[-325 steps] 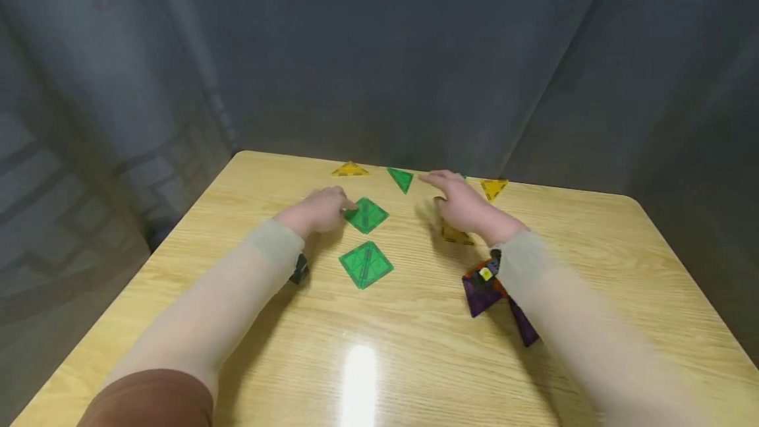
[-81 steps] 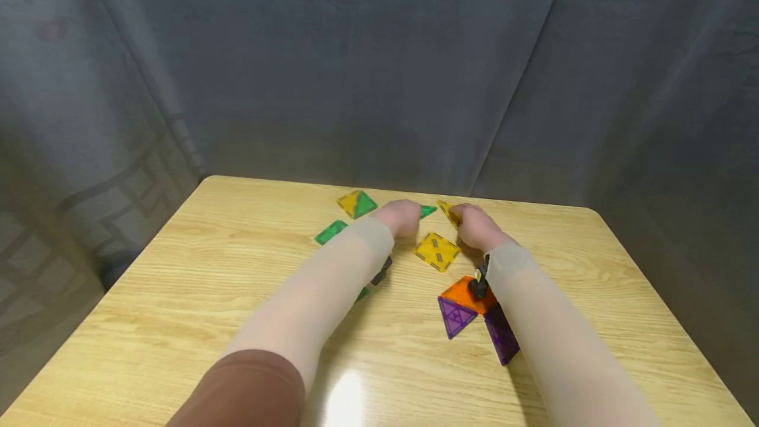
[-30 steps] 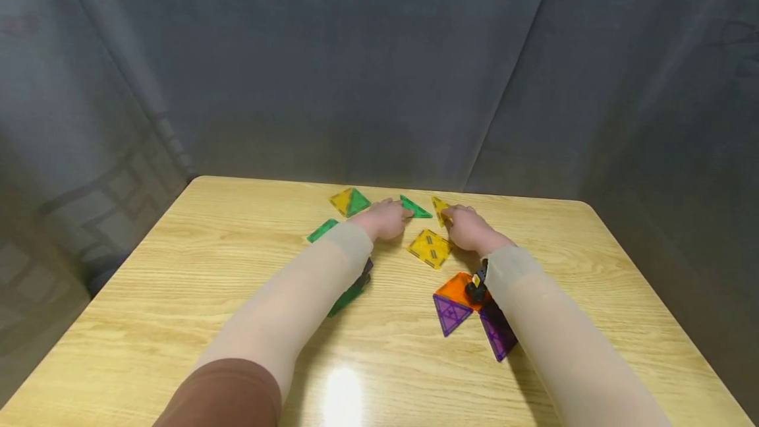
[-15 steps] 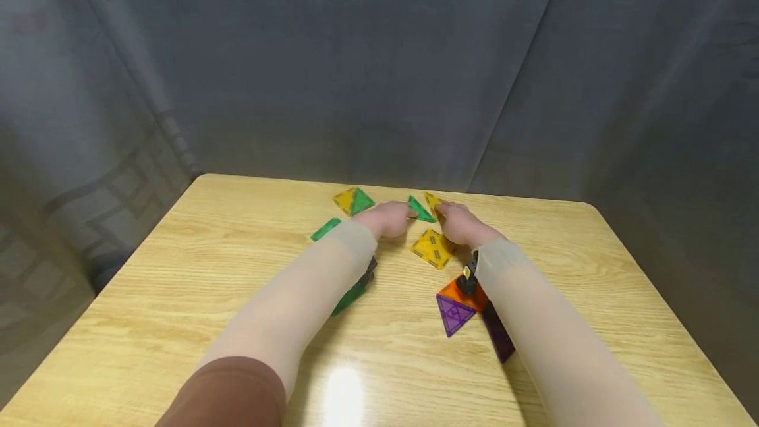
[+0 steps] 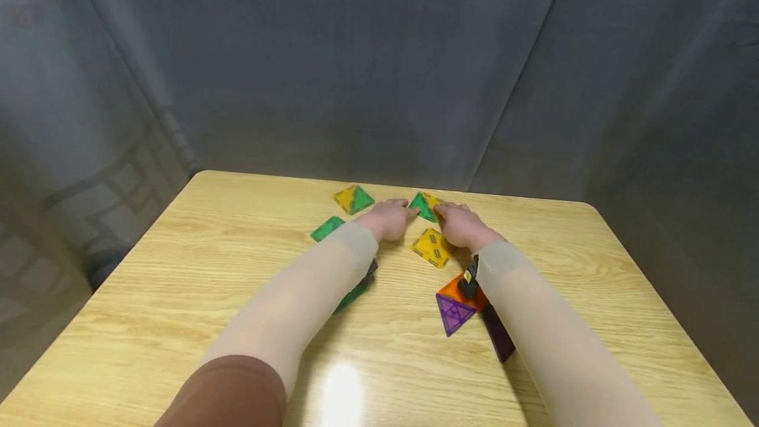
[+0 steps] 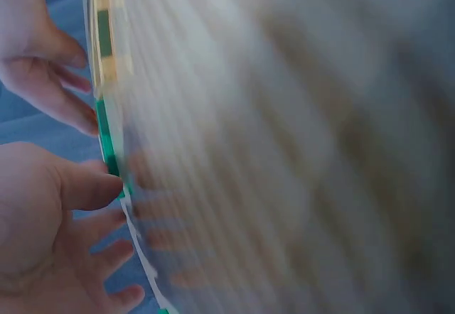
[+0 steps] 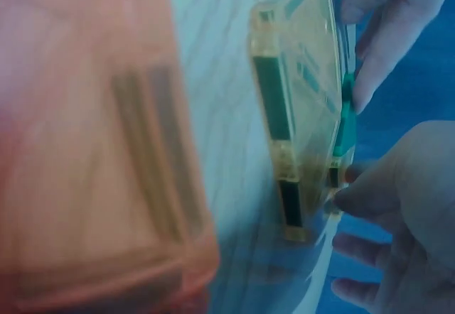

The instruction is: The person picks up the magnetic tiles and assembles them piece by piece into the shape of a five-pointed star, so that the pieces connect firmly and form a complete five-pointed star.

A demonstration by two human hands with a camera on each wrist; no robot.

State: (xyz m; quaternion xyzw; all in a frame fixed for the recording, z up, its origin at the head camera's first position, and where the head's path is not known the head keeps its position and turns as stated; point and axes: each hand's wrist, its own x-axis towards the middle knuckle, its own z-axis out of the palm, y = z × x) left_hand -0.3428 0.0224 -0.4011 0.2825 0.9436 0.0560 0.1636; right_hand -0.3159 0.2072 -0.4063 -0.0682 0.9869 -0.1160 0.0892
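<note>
Near the table's far edge, a green triangular magnetic tile [image 5: 421, 207] lies flat with its long side against a yellow triangular magnetic tile [image 5: 434, 200]. My left hand [image 5: 388, 219] reaches in from the left, a fingertip touching the green tile. In the left wrist view its thumb [image 6: 96, 188] presses at that tile's edge while the other fingers spread. From the other side my right hand [image 5: 464, 225] touches the yellow tile, whose near part it covers. The right wrist view shows straight, spread fingers [image 7: 359, 250] beside the tiles.
A yellow square tile [image 5: 431, 248] lies just in front of the hands. A yellow-green pair [image 5: 354, 199] and a green tile [image 5: 326, 228] lie left; another green tile [image 5: 352, 298] is partly under my left wrist. Orange [image 5: 453, 288] and purple tiles [image 5: 453, 313] sit by my right wrist.
The green and yellow triangles, apart a second ago, now meet edge to edge. Both hands have moved slightly closer together. Earlier, the yellow-green pair at the left lay as separate pieces.
</note>
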